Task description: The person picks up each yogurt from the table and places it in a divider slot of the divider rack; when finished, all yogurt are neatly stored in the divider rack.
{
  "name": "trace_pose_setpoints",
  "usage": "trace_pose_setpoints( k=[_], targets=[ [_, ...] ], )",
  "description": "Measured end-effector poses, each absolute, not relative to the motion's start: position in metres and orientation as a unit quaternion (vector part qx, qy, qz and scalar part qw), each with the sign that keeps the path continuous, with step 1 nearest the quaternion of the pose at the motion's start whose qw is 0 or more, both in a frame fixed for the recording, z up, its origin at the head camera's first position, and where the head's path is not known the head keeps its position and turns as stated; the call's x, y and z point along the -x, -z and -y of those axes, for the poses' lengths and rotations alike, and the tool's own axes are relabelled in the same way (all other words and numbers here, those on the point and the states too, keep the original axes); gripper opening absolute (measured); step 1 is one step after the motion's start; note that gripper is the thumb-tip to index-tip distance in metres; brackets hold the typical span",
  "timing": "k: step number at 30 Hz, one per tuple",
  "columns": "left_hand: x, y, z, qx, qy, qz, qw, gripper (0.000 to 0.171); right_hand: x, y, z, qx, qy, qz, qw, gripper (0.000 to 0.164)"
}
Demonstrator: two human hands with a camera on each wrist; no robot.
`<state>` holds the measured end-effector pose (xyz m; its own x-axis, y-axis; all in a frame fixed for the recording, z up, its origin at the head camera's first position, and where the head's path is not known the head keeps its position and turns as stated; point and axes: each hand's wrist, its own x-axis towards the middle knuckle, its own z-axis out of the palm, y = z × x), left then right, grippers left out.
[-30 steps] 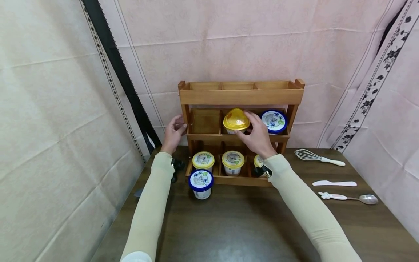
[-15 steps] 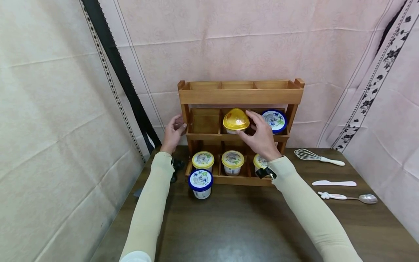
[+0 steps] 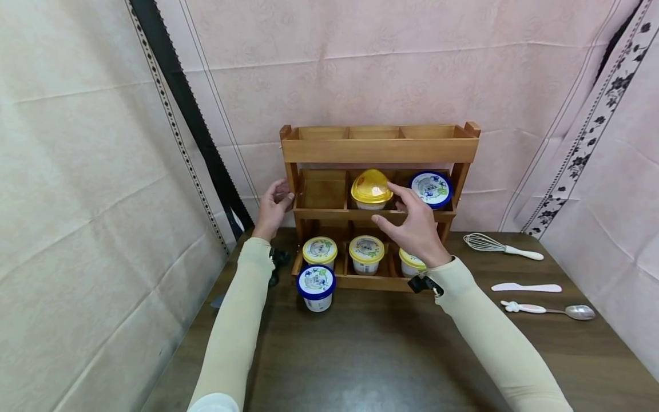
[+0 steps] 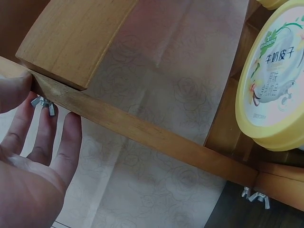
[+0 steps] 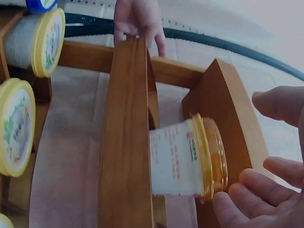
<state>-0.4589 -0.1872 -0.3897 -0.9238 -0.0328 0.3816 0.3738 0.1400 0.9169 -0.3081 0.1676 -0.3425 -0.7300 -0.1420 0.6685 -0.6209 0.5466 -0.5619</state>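
A three-tier wooden rack point(image 3: 381, 150) stands at the back of the dark table. My left hand point(image 3: 275, 200) grips its left post, thumb in front and fingers behind, as the left wrist view shows point(image 4: 35, 118). My right hand point(image 3: 396, 209) hovers open just in front of the middle shelf, fingers spread and off a white cup with a yellow domed lid point(image 3: 371, 189). That cup point(image 5: 180, 159) stands in the middle compartment, with my right hand's fingers point(image 5: 244, 152) close around its lid but apart from it.
A blue-lidded cup point(image 3: 431, 189) sits at the right of the middle shelf. Yellow-lidded cups point(image 3: 320, 250) point(image 3: 366, 249) point(image 3: 412, 260) fill the bottom shelf. Another blue-lidded cup point(image 3: 316, 284) stands on the table in front. A whisk point(image 3: 501, 246), spatula point(image 3: 525, 288) and spoon point(image 3: 548, 310) lie at the right.
My right hand has let go of the yellow domed cup and drawn back toward me and slightly right. The cup stays on the middle shelf. The left hand has not moved.
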Motion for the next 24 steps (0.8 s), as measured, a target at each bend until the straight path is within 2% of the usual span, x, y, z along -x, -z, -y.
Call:
trace_pose_setpoints(
  k=[8,24],
  targets=[
    [0.459,0.391,0.188,0.119,0.644,0.738,0.16,0.044,0.298,0.356,-0.157,-0.265,-0.422,0.822,0.275,0.07],
    [0.458,0.391,0.186,0.119,0.648,0.735,0.16,0.044,0.289,0.394,-0.127,-0.304,-0.463,0.81,0.192,0.062]
  ],
)
